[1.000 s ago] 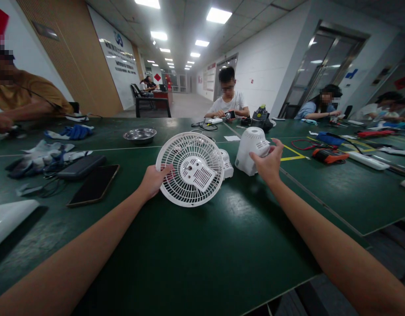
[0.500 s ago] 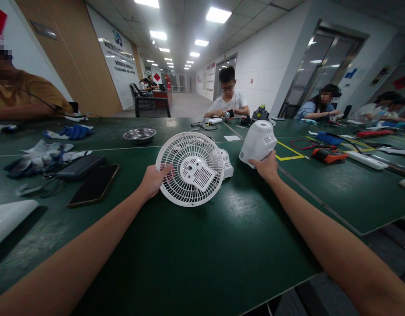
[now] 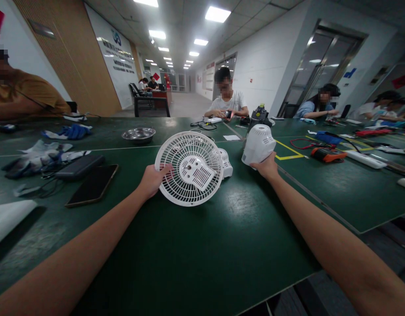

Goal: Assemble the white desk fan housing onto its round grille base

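Evidently the pieces are unjoined: left hand (image 3: 150,181) clamped on the fan grille (image 3: 196,173), right hand (image 3: 267,168) around a white housing (image 3: 259,144) — well apart, a vented part (image 3: 226,163) between them.

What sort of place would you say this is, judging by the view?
Probably an office area used as a shared workroom: people sit along a long green table, an orange meter lies on it, and a desk stands farther back.
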